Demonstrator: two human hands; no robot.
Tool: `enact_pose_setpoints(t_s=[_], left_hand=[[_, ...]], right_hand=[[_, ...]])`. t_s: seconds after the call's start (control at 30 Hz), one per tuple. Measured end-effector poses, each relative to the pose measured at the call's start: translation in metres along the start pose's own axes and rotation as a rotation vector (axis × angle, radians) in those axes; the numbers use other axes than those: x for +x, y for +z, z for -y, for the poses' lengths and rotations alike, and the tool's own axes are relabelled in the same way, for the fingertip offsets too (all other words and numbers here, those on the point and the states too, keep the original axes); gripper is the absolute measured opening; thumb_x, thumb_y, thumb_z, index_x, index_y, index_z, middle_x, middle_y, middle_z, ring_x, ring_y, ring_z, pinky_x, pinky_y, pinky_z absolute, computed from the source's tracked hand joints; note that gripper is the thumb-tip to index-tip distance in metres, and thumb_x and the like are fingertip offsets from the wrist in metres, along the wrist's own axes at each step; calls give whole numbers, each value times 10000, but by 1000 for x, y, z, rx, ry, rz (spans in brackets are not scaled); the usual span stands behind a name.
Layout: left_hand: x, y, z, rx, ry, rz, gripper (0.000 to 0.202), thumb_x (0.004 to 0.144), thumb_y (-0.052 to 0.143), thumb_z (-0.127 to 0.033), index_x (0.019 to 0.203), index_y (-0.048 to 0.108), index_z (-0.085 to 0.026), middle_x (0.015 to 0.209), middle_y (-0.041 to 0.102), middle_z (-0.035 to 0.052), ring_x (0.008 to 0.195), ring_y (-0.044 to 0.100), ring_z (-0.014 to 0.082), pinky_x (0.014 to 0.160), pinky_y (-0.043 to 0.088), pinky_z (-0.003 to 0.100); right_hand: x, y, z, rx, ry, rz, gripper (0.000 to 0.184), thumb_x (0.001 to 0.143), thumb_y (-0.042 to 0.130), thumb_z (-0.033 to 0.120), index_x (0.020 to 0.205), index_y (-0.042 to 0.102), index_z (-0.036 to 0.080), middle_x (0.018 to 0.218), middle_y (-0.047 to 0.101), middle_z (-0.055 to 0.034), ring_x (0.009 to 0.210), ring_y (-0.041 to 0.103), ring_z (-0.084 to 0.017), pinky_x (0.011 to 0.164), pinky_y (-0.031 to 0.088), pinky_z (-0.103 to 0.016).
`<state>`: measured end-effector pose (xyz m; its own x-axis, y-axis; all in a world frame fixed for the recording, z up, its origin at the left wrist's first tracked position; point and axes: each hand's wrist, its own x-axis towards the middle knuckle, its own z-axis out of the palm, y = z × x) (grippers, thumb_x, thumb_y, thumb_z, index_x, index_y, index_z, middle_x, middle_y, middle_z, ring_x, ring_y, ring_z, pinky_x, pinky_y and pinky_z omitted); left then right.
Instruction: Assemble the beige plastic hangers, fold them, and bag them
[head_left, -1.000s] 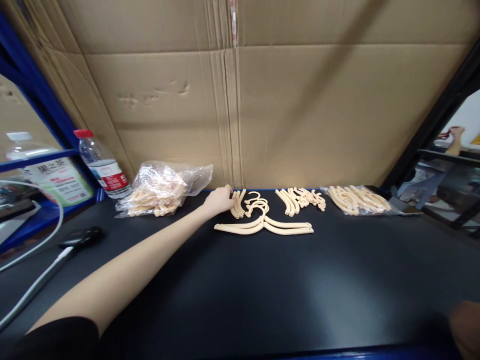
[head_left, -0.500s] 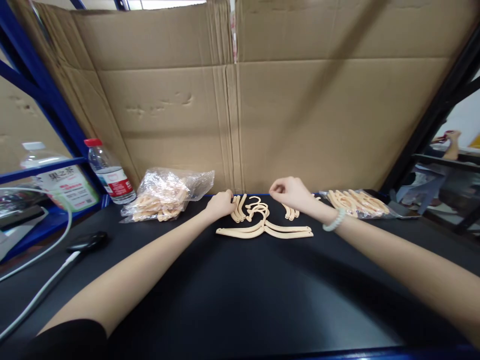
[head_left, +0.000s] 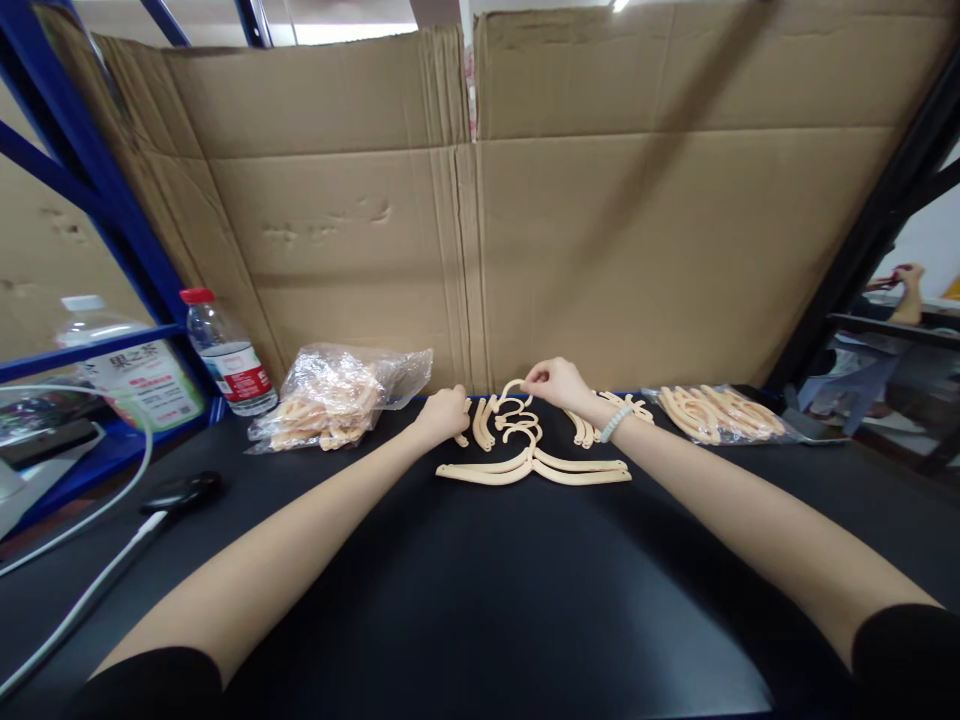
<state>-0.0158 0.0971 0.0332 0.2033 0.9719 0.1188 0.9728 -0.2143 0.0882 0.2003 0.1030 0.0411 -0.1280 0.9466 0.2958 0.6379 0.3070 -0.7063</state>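
Note:
My left hand [head_left: 442, 415] is closed around the end of a beige hanger arm [head_left: 463, 432] at the back of the table. My right hand [head_left: 556, 384] pinches the tip of a curved beige hanger hook [head_left: 513, 384], raised a little over other hooks [head_left: 519, 412]. Between the hands lie loose hanger arms [head_left: 484, 430], and more hanger arms [head_left: 581, 430] are under my right forearm. Nearer to me, two beige hangers [head_left: 487, 474] lie together with their hooks pointing away. Where the fingers meet the pieces is partly hidden.
At the left stand a plastic bag of hanger parts [head_left: 330, 400], a red-capped bottle [head_left: 238, 375] and a black device [head_left: 180, 490] with a white cable. Another bag of parts [head_left: 716, 412] lies at right. Cardboard [head_left: 360, 240] walls the back. A person's hand [head_left: 909, 280] shows far right.
My right hand has moved left and now pinches a hook, lifting it. My left hand has stayed near the hanger arms, one of which has shifted apart from the others.

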Motion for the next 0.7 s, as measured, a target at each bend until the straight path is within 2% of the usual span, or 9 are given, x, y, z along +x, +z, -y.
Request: enact_pose_setpoints(t_s=[0.07,0.13,0.27,0.37,0.43,0.53,0.6,0.7], left_hand=[[0,-3,5,-1,6,-7,325,933,602,-309,1226,571,-172,1228,602,96,1032,630,239,851,547,435],[-2,-5,11,-8,13,-21,327,932,603,-308,1227,570,-173,1229,602,95,1035,629,240,851,547,435],[-11,-3,19,-43,28,-33,319,937,594,-308,1225,572,-173,1233,601,97,1031,629,237,855,546,437],[-15,3,21,-97,33,-27,305,942,586,-310,1217,578,-177,1235,601,98,1028,629,232,858,546,435],[-15,5,22,-156,33,-33,302,944,584,-310,1216,579,-178,1236,601,98,1028,628,231,859,546,435],[-14,1,23,-288,22,-61,303,943,584,-310,1216,579,-178,1238,600,98,1030,627,232,861,544,437],[-16,-5,23,-408,6,-88,307,942,586,-313,1215,580,-173,1234,601,97,1026,628,234,857,546,441],[-30,-18,16,-634,-4,-107,322,931,601,-268,1230,556,-157,1199,621,100,994,648,228,837,556,429]], right_hand=[[-3,-12,4,154,22,-57,163,820,671,291,757,634,145,686,615,-10,621,568,-119,569,461,-249],[-14,-25,8,316,50,-71,144,788,663,294,817,628,158,645,580,6,547,515,-100,496,408,-238],[-52,-43,8,596,119,-9,329,703,682,253,1018,599,204,624,535,48,509,470,-85,462,374,-222],[-83,-47,4,727,204,51,254,669,674,244,912,628,186,591,511,42,486,454,-85,434,358,-224],[-100,-45,1,778,251,89,224,663,690,246,870,651,169,623,565,7,532,517,-103,450,392,-227],[-115,-42,1,860,274,117,264,672,723,249,921,680,171,746,663,-40,651,620,-137,520,463,-234],[-118,-42,4,924,259,129,277,683,735,247,949,694,181,819,698,-52,721,659,-154,570,497,-241],[-122,-44,10,1012,199,210,265,740,685,280,985,713,183,979,726,-94,932,678,-215,702,542,-293]])
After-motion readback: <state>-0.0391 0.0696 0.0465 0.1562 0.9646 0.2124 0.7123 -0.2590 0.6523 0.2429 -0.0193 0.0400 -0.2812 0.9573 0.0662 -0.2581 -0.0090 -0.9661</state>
